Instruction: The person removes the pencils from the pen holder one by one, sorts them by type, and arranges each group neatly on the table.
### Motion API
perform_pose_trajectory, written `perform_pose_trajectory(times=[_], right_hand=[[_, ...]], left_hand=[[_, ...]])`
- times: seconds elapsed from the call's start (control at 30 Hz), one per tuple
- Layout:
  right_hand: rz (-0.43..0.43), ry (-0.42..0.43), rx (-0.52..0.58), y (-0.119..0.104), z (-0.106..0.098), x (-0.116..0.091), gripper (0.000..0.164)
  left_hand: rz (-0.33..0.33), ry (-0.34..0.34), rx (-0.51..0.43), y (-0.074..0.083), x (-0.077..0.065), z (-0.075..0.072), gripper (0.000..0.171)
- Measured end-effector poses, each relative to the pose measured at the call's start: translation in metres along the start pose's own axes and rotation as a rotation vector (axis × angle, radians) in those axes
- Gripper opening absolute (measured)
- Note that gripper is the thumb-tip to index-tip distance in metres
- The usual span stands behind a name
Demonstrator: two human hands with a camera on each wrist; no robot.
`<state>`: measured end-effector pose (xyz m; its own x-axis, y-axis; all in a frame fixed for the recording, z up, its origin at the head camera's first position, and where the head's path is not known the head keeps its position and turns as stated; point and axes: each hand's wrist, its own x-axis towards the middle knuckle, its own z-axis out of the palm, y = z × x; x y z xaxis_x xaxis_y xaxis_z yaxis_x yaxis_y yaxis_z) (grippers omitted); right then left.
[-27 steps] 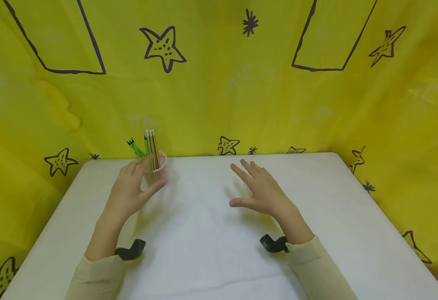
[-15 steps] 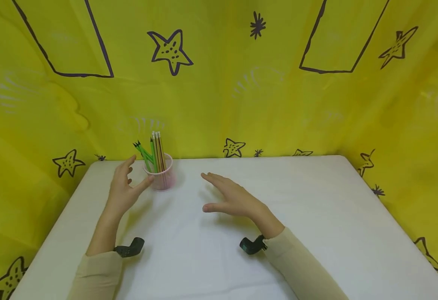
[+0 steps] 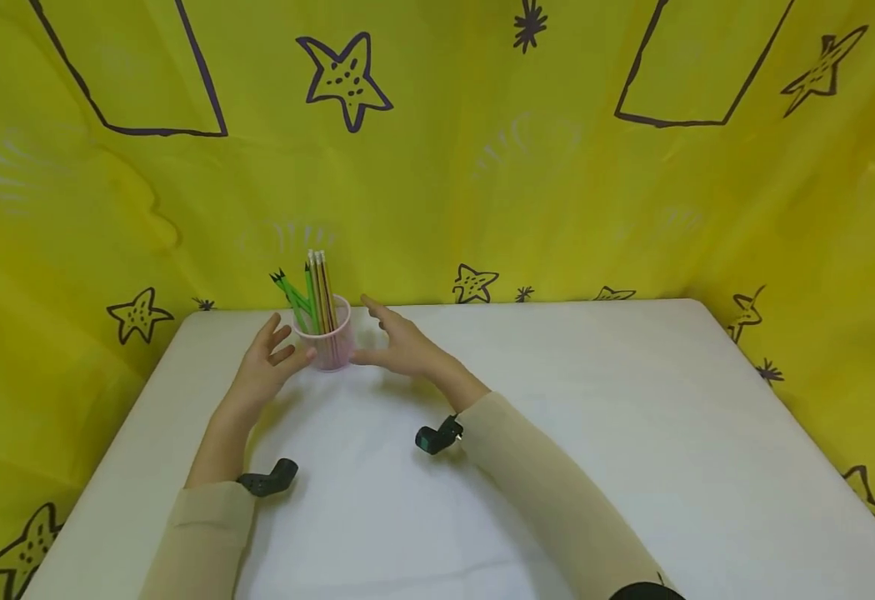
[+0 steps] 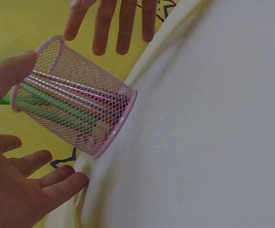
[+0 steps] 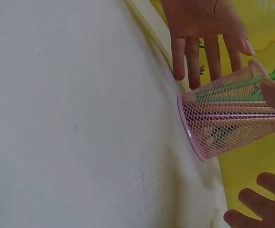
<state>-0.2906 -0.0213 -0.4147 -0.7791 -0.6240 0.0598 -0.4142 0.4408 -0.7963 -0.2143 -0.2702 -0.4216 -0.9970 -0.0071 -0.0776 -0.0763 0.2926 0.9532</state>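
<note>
A pink mesh pencil cup [image 3: 335, 348] stands upright near the table's far edge, left of the middle. Green pencils [image 3: 304, 307] and striped pencils with white ends [image 3: 322, 287] stick up out of it. My left hand [image 3: 261, 371] is at the cup's left side, fingers spread and thumb toward it. On the other side my right hand [image 3: 407, 346] faces it with the fingers extended. In the left wrist view my thumb [image 4: 11, 73] overlaps the cup [image 4: 75, 95]. Whether either hand touches the cup, I cannot tell.
A white-covered table [image 3: 632, 433] extends to the right and toward me. Behind it hangs a yellow curtain [image 3: 422, 183] with drawn stars. A small black camera sits on each wrist, the left one [image 3: 268, 477] and the right one [image 3: 437, 435].
My right hand has moved left across the table to the cup's right side. The left hand first drew back a little from over the cup, then came near its left side again.
</note>
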Motion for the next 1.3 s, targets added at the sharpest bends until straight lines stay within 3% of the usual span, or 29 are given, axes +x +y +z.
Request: perform_pose_trajectory(times=[0.13, 0.27, 0.63, 0.9, 1.3], right_hand=[[0.048, 0.044, 0.062, -0.001, 0.005, 0.015, 0.104], [0.092, 0.028, 0.155, 0.0, 0.012, 0.022, 0.106], [0.053, 0.017, 0.267, -0.002, 0.019, 0.021, 0.097], [0.018, 0.004, 0.326, -0.003, 0.025, 0.021, 0.088], [0.037, 0.064, 0.385, 0.0, 0.027, 0.018, 0.079]], left_hand=[[-0.013, -0.013, -0.058, 0.0, 0.005, 0.005, 0.104], [-0.015, -0.012, -0.097, -0.001, 0.006, 0.011, 0.101], [0.061, -0.037, -0.1, -0.002, 0.007, 0.014, 0.088], [0.06, -0.038, -0.095, -0.002, 0.008, 0.017, 0.086], [0.059, -0.031, -0.058, -0.002, 0.014, 0.02, 0.081]])
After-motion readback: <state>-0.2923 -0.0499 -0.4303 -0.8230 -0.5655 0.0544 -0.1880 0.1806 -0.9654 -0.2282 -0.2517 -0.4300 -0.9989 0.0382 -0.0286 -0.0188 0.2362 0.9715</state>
